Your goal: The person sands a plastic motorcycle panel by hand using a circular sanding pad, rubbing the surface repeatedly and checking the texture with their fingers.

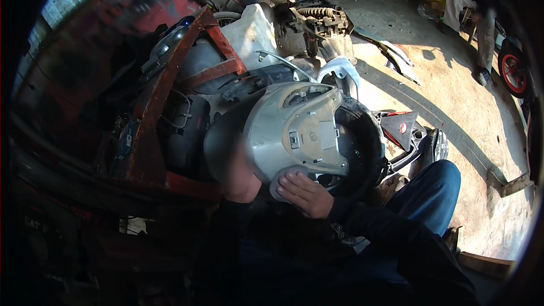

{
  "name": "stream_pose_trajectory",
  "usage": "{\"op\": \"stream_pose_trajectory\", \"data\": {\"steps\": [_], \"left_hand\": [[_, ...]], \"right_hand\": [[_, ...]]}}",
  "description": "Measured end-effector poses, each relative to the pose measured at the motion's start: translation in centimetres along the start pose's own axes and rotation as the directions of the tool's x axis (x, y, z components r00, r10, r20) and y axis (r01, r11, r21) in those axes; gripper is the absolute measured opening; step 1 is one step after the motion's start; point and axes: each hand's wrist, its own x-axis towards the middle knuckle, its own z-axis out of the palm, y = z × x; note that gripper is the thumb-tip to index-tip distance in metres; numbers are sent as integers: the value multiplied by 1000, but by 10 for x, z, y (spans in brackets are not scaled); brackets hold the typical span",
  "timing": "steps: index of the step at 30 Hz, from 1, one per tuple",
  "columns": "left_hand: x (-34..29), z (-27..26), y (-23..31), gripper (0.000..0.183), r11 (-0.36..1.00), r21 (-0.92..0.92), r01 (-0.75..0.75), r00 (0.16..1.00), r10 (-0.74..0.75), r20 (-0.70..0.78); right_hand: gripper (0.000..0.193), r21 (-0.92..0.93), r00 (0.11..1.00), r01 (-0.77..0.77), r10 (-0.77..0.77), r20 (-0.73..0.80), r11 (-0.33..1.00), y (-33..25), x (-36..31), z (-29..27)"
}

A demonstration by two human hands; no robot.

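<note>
- Both hands meet on one grey plastic scooter panel, held up close in front of the person. The right hand lies flat with fingers spread on its lower edge; the left hand sits at its lower left, blurred, so I cannot tell its grip.
- One black tyre curves just behind the panel.
- One rust-red metal frame stands to the left, blocking the dark parts behind it.
- One stripped scooter body, white and grey, lies beyond the panel.
- One red wheel stands at the far right, beside a standing person's leg.
- One small red triangular piece sits right of the tyre.
- The concrete floor is sunlit.
</note>
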Motion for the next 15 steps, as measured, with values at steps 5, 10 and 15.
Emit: {"op": "stream_pose_trajectory", "data": {"steps": [5, 10, 15], "left_hand": [[-1, -2, -1, 54, 1000, 7, 30, 999, -29, -30], [3, 12, -3, 53, 996, -87, -6, 998, 0, -58], [5, -7, 8, 54, 997, 5, 75, 994, -74, -77]], "right_hand": [[58, 109, 977, -144, 159, -139, 984, -24, 79, -15], [59, -15, 994, -84, 83, -66, 996, -24, -2, 19], [58, 104, 954, -212, 229, -194, 972, -35, 86, 4]]}}
